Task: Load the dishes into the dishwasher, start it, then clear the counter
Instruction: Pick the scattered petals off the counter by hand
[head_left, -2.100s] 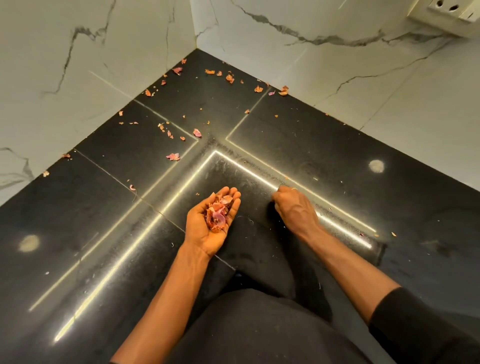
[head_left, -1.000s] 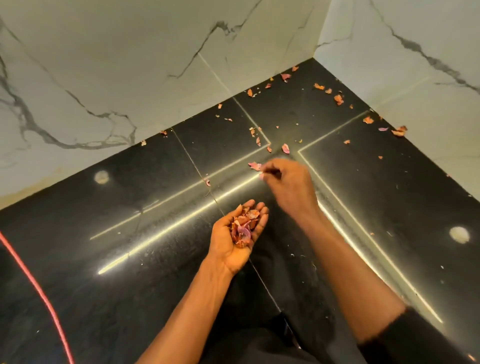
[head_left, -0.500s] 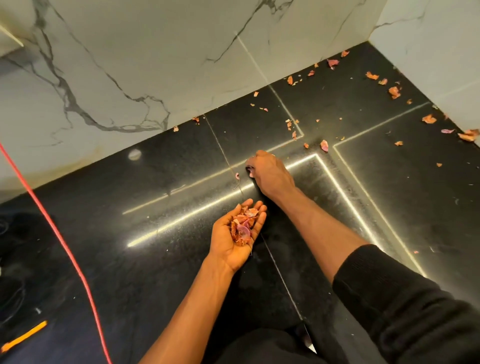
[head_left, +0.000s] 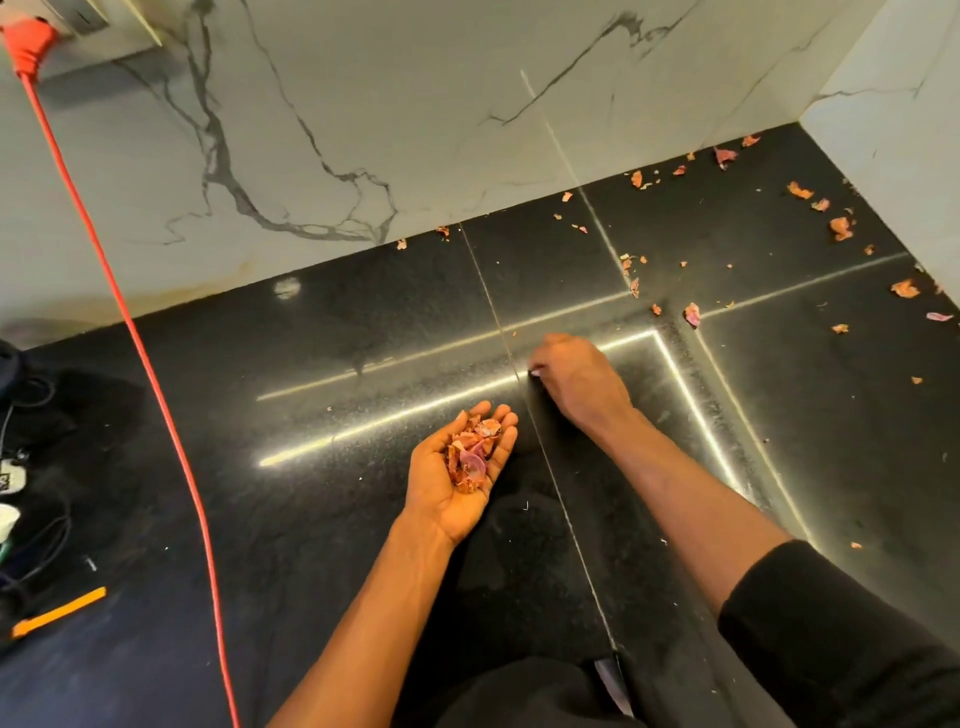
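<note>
My left hand (head_left: 457, 478) lies palm up just above the black counter (head_left: 322, 509), cupping a small heap of pink and orange onion peels (head_left: 470, 452). My right hand (head_left: 576, 382) is beyond it, palm down, fingertips pinched together on the counter surface beside a seam; whether a scrap is between them is hidden. More loose peel scraps (head_left: 691, 313) lie scattered toward the far right corner, with further bits (head_left: 839, 227) near the wall.
White marble walls (head_left: 415, 130) close the counter at the back and right. A red cable (head_left: 156, 364) runs from a wall socket plug (head_left: 28, 44) down across the left. Dark cords and an orange strip (head_left: 57, 612) sit at the left edge.
The view has swung left, bringing the red cable and plug into sight. My right hand left the peel pile area, came down near my left palm and now pinches at the counter. Left hand stays cupped.
</note>
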